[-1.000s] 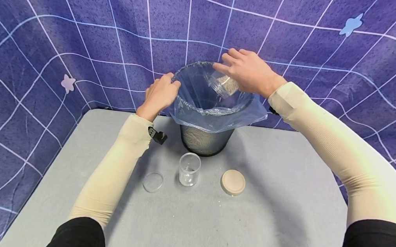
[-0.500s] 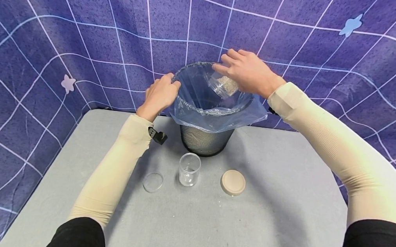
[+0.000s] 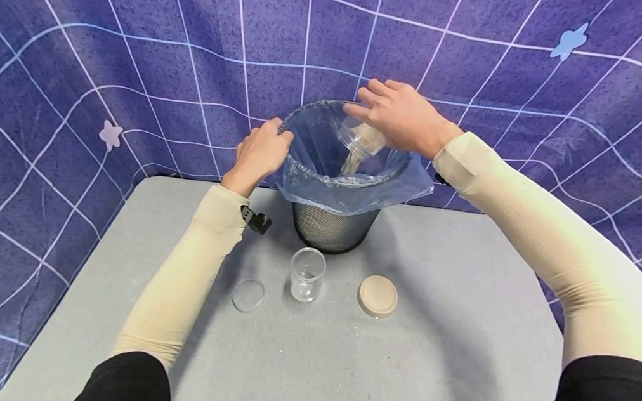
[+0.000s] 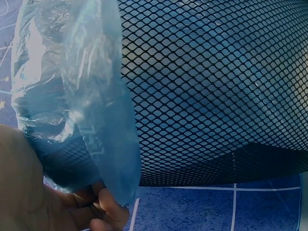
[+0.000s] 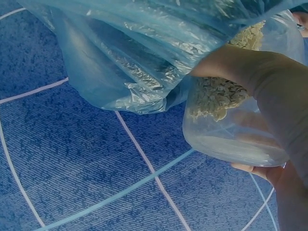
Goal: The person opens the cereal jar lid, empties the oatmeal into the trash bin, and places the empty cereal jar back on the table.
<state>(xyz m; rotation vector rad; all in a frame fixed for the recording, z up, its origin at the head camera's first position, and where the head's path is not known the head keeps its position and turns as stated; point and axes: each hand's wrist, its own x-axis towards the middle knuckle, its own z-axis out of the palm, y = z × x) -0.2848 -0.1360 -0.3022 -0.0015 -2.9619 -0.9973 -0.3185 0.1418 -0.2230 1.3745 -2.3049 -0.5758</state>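
Note:
My right hand grips a clear plastic jar, tipped mouth-down over the waste bin. In the right wrist view, pale oat-like flakes lie inside it; the head view shows a stream of them falling from its mouth. The black mesh waste bin wears a blue bag folded over its rim. At the bin's left side my left hand holds the rim and bag, its fingers curled under the bag's edge in the left wrist view. The bottom of the bin's inside is hidden.
In front of the bin stands another clear jar. To its left lies a clear round lid, to its right a beige lid. Small crumbs dot the grey table. A purple gridded curtain hangs close behind the bin.
Flakes that sat inside the tipped jar now pour from its mouth into the bin. Both hands have kept nearly the same place.

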